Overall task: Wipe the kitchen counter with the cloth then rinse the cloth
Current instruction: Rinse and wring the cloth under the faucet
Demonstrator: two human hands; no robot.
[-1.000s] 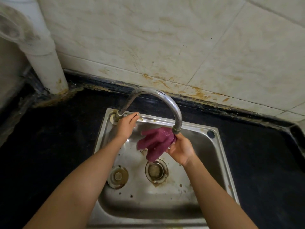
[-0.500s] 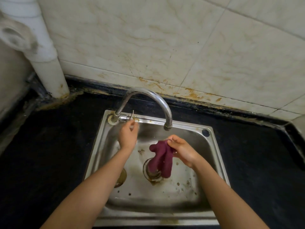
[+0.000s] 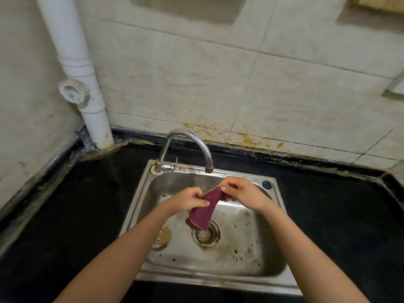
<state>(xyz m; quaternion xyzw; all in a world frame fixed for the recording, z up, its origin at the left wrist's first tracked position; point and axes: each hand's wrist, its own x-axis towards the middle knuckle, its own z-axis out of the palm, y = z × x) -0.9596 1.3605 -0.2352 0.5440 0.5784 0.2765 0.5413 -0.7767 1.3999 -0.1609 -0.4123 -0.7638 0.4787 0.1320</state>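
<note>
A dark red cloth [image 3: 203, 212] hangs over the steel sink [image 3: 271, 277], its lower end just above the drain [image 3: 205, 236]. My left hand [image 3: 188, 200] grips the cloth at its left side. My right hand [image 3: 242, 191] pinches its upper edge. Both hands are in front of and below the spout of the curved chrome tap [image 3: 190, 142]. No water shows at the spout. The black counter [image 3: 72, 206] surrounds the sink.
A white drain pipe [image 3: 87, 99] stands in the back left corner. Stained tile wall [image 3: 218, 84] runs behind the counter. A second round fitting [image 3: 161, 237] lies in the sink bottom, left of the drain. The tap's small handle [image 3: 172, 166] sits at its base.
My left hand left the tap's handle and took hold of the cloth. The cloth came away from the spout and now hangs between both hands. The view has tilted up.
</note>
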